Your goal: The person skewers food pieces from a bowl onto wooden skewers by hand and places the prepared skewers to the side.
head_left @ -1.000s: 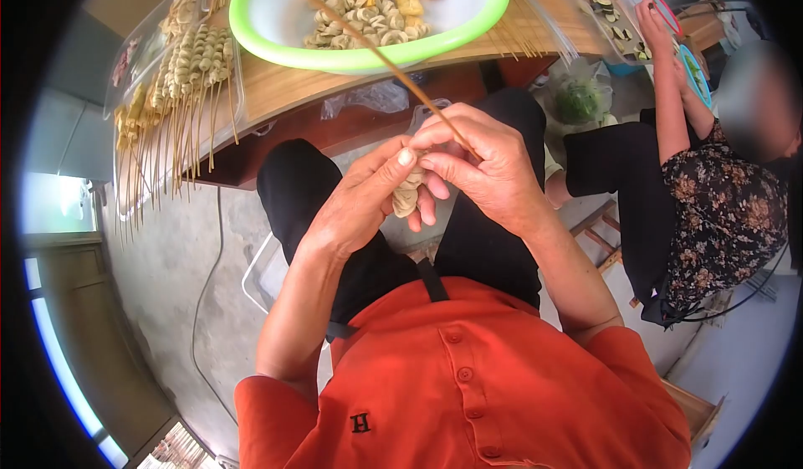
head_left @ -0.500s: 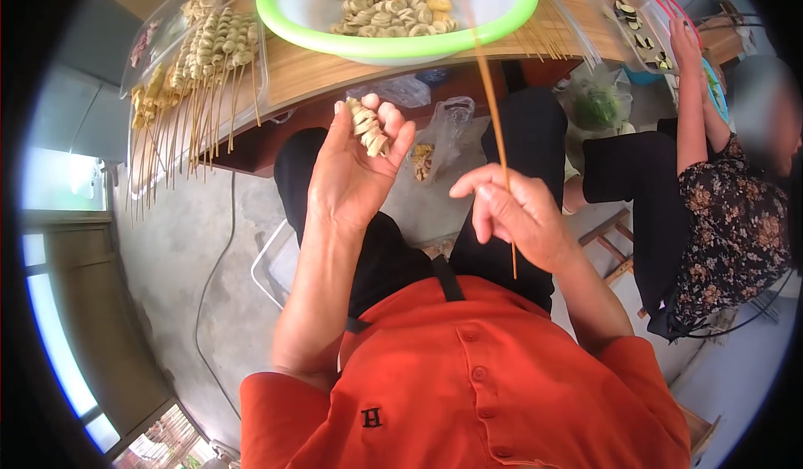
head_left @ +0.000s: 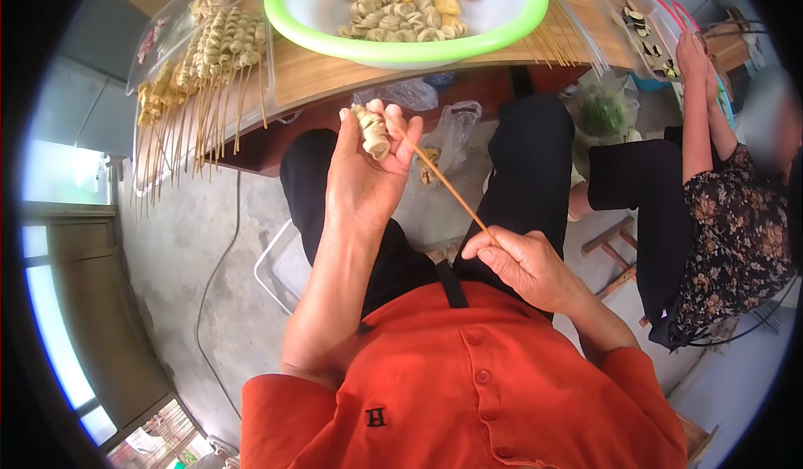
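Above centre frame, the left hand (head_left: 365, 176) cups pale rolls (head_left: 372, 134) in curled fingers; right of centre, the right hand (head_left: 535, 273) pinches a stick (head_left: 452, 188). Alignment seems in hand; the next move calls for a steady palm and straight stick.

Since the earliest view, the two hands have been parted: the folded piece (head_left: 371, 133), once held between both, is now held by the left hand (head_left: 365, 172) alone, with its palm opened. The stick (head_left: 447, 184), which was held steeply across the basin (head_left: 406, 53) half a second ago, has been slanted and its far end brought to the left fingers. The right hand (head_left: 527, 266) has been lowered.
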Demonstrator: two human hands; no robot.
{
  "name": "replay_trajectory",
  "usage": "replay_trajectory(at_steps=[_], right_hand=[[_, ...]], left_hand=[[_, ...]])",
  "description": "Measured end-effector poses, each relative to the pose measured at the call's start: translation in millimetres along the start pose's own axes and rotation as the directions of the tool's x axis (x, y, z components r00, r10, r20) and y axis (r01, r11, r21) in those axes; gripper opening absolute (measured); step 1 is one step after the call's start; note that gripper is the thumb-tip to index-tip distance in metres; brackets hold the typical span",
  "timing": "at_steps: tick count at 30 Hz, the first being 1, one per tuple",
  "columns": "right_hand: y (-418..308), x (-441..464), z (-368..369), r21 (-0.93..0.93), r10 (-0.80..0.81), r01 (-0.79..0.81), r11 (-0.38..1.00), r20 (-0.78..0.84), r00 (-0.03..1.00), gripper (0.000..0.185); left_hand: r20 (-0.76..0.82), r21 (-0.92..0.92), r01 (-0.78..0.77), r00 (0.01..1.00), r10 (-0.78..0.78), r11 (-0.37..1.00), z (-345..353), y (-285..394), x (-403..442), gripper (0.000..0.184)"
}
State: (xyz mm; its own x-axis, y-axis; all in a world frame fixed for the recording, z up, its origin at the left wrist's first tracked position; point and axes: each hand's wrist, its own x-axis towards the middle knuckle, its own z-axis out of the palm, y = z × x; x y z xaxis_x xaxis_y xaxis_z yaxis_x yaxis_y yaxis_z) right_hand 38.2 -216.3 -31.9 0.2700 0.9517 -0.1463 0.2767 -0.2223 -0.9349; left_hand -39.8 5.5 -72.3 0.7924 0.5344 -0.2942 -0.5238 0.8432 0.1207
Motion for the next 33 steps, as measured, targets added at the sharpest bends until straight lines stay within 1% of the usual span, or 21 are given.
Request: replay_trajectory(at_steps=[1,3,7,9,13,16,18,19,20,21,22,23,25,26,27,28,29,30,31,32,33], right_hand=[[-1,-1,0,0.002,-0.002,0.002,1.000,0.002,1.000,0.023],[-3,-3,-1,-0.022,0.089,-0.088,0.996,0.068,0.994,0.022],[2,-4,3,-0.004,0.073,-0.073,0.997,0.037,0.997,0.022],[7,-5,4,-0.005,0.029,-0.030,1.000,-0.009,1.000,0.022],[9,-11,1,-0.019,0.071,-0.071,0.997,0.029,0.997,0.022],[19,-16,-1,-0.069,0.011,-0.011,0.998,-0.012,1.000,0.019],[11,-17,-8,-0.075,0.086,-0.092,0.993,-0.079,0.993,0.016],[8,-18,-12,-0.078,0.143,-0.151,0.985,-0.106,0.984,0.018],[8,-18,-14,-0.073,0.119,-0.133,0.988,-0.173,0.978,0.020],[9,-17,-17,-0.069,0.094,-0.114,0.991,-0.241,0.966,0.023],[14,-19,-21,-0.068,0.088,-0.111,0.992,-0.277,0.957,0.027],[17,-19,-23,-0.040,0.043,-0.058,0.998,-0.318,0.947,0.028],[9,-17,-31,-0.127,-0.049,0.005,0.992,-0.347,0.937,0.027],[7,-15,-35,-0.128,-0.050,0.006,0.992,-0.349,0.936,0.027],[4,-13,-38,-0.298,-0.170,0.061,0.953,-0.356,0.919,0.027],[2,-12,-41,-0.459,-0.285,0.105,0.882,-0.342,0.895,0.026],[1,-10,-42,-0.455,-0.278,0.099,0.885,-0.346,0.896,0.026],[-1,-8,-44,-0.516,-0.319,0.112,0.849,-0.332,0.888,0.027],[-3,-7,-45,-0.575,-0.360,0.126,0.809,-0.314,0.879,0.028],[-8,-7,-47,-0.661,-0.361,0.094,0.745,-0.281,0.889,0.030],[-9,-8,-47,-0.658,-0.358,0.091,0.748,-0.283,0.890,0.030]], left_hand=[[-0.001,0.002,-0.003,1.000,0.003,1.000,-1,1,0,0.034],[0.107,0.096,-0.006,0.994,-0.004,0.995,-3,3,-1,0.034],[0.106,0.129,-0.033,0.994,0.020,0.991,-4,5,0,0.035],[0.108,0.117,-0.026,0.994,0.014,0.993,-6,5,0,0.035],[0.080,0.113,-0.033,0.997,0.024,0.993,-3,6,-2,0.035],[0.080,0.147,-0.027,0.997,0.016,0.989,-3,8,-3,0.035],[0.089,0.352,0.049,0.992,-0.085,0.935,-3,13,-4,0.033],[0.091,0.353,0.050,0.992,-0.088,0.934,-4,15,-7,0.033],[0.118,0.534,0.035,0.986,-0.116,0.844,-4,18,-8,0.033],[0.141,0.694,0.009,0.979,-0.149,0.720,-2,21,-9,0.033],[0.136,0.752,0.009,0.976,-0.169,0.659,4,23,-14,0.033],[0.136,0.754,0.012,0.975,-0.174,0.657,3,26,-17,0.033],[0.137,0.884,-0.032,0.972,-0.192,0.467,1,34,-21,0.031],[0.136,0.874,-0.020,0.970,-0.203,0.486,0,37,-23,0.026],[0.131,0.875,-0.015,0.970,-0.207,0.483,-2,41,-23,0.026],[0.164,0.916,-0.077,0.968,-0.191,0.394,-4,45,-24,0.026],[0.198,0.944,-0.138,0.963,-0.182,0.300,-6,48,-24,0.027],[0.195,0.945,-0.133,0.963,-0.187,0.300,-6,49,-25,0.027],[0.213,0.954,-0.169,0.963,-0.162,0.249,-5,50,-28,0.026],[0.233,0.959,-0.205,0.963,-0.137,0.195,-4,51,-30,0.026],[0.229,0.960,-0.200,0.963,-0.140,0.194,-3,51,-32,0.026]])
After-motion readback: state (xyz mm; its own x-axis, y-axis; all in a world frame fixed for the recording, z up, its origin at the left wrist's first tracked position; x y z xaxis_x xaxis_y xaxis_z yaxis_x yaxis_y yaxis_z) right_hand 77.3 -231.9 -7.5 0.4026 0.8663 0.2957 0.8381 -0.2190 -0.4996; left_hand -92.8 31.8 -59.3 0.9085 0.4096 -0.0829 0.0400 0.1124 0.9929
